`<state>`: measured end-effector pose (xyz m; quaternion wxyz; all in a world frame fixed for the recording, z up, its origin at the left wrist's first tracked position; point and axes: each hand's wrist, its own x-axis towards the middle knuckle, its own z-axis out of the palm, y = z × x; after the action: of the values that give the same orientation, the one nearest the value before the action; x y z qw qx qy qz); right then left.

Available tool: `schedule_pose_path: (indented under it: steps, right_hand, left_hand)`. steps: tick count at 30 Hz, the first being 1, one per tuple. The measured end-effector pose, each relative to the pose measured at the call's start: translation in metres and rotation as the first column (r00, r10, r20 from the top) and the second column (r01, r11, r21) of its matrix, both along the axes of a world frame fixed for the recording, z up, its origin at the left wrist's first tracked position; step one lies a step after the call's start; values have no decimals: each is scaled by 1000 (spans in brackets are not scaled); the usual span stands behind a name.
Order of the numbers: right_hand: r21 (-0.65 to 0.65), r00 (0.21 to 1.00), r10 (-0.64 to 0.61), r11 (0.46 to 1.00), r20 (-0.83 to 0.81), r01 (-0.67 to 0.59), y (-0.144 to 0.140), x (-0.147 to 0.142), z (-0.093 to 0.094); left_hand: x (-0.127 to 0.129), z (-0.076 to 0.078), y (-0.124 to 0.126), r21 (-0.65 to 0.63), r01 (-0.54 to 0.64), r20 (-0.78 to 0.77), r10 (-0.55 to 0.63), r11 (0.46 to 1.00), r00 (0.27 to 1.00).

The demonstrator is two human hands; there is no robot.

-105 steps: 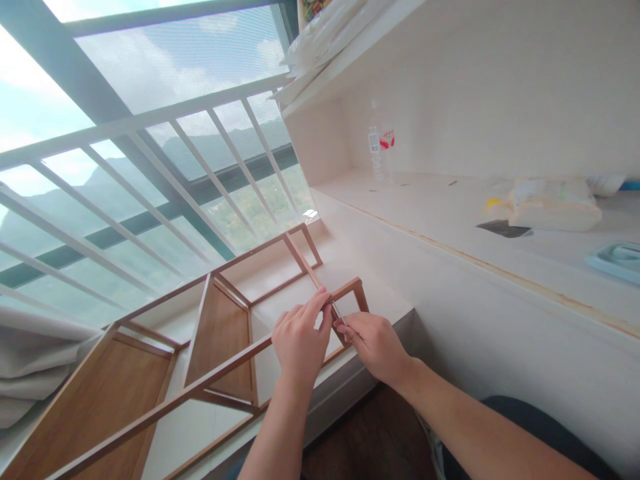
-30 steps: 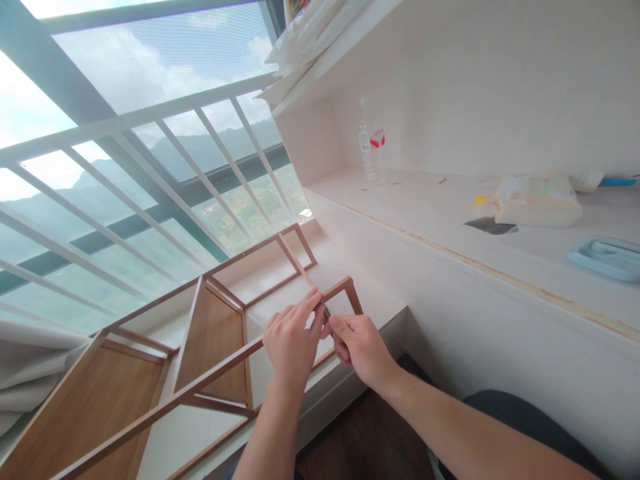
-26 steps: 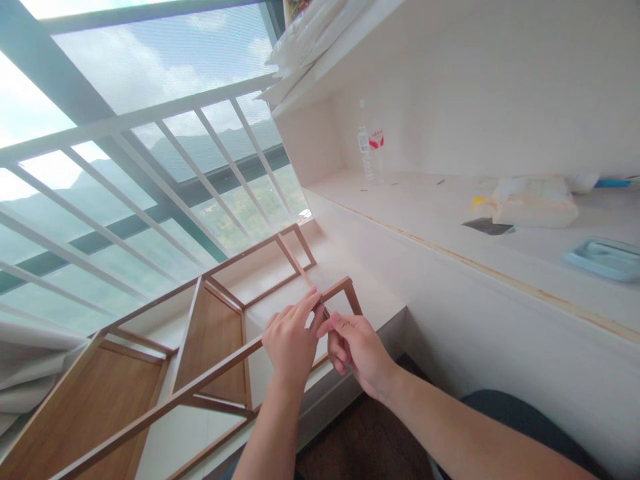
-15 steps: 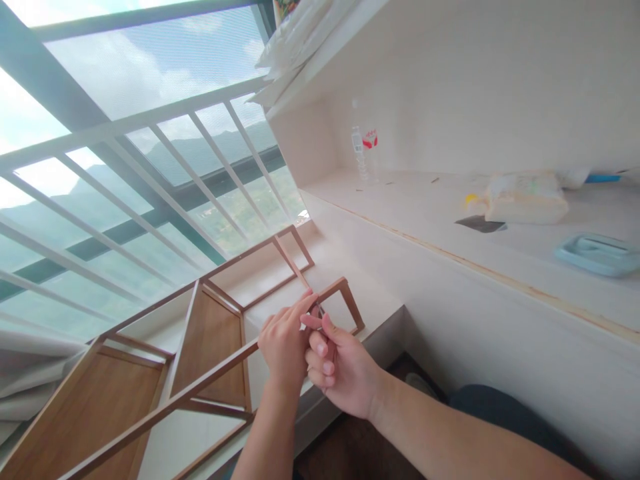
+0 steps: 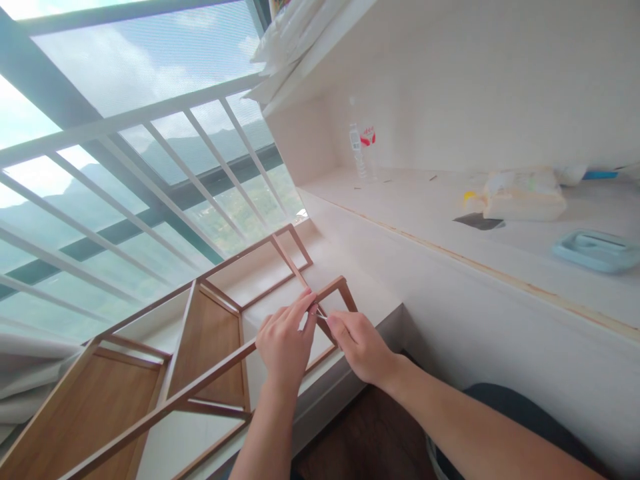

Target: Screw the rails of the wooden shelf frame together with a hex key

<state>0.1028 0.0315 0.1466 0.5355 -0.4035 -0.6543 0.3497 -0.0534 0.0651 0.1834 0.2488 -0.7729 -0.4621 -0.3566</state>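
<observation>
At the wooden rack's [image 5: 200,347] end frame, both hands [image 5: 320,337] pinch a thin tool [image 5: 320,316], wall close right.

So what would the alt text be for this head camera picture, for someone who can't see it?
Two bare hands, left hand and right hand, meet at a rail of a wooden shelf frame lying on its side on a white ledge by a railed window. A small thin tool between the fingers is barely visible. A plastic bottle stands on the white desk behind.

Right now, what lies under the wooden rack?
The wooden rack lies on its side on a white window ledge. Both hands cover the joint they grip.
</observation>
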Motion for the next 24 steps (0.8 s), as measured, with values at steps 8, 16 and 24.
schedule_pose_path:
  steps: [8, 16, 24]
  right_hand:
    - [139, 959, -150, 983, 242, 119, 3, -1, 0]
    - [230, 897, -239, 960, 372, 160, 9, 1, 1]
    - [281, 841, -255, 951, 477, 129, 8, 2, 7]
  left_hand:
    - [0, 0, -1, 6, 3, -12, -3, 1000, 1000]
    - [1, 0, -1, 4, 2, -1, -2, 1000, 1000]
    - [1, 0, -2, 8, 16, -4, -16, 1000, 1000]
